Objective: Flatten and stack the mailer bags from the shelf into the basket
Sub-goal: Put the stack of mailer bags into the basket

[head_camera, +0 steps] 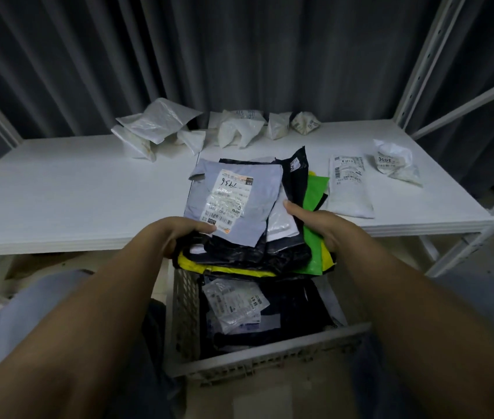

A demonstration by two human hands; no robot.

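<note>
I hold a stack of flattened mailer bags (257, 204) at the front edge of the white shelf (73, 189), partly over the grey slatted basket (269, 355). A grey bag with a shipping label tops the stack; black, green and yellow bags lie under it. My left hand (179, 234) grips the stack's near left corner. My right hand (318, 220) grips its right side, thumb on top. More flat bags (236, 306) lie inside the basket below. Several crumpled white bags (161, 125) sit at the back of the shelf.
A flat white labelled bag (350, 187) and a crumpled one (397, 160) lie on the shelf's right part. White shelf uprights (421, 68) rise at the right. A dark curtain hangs behind. My knees flank the basket on the floor.
</note>
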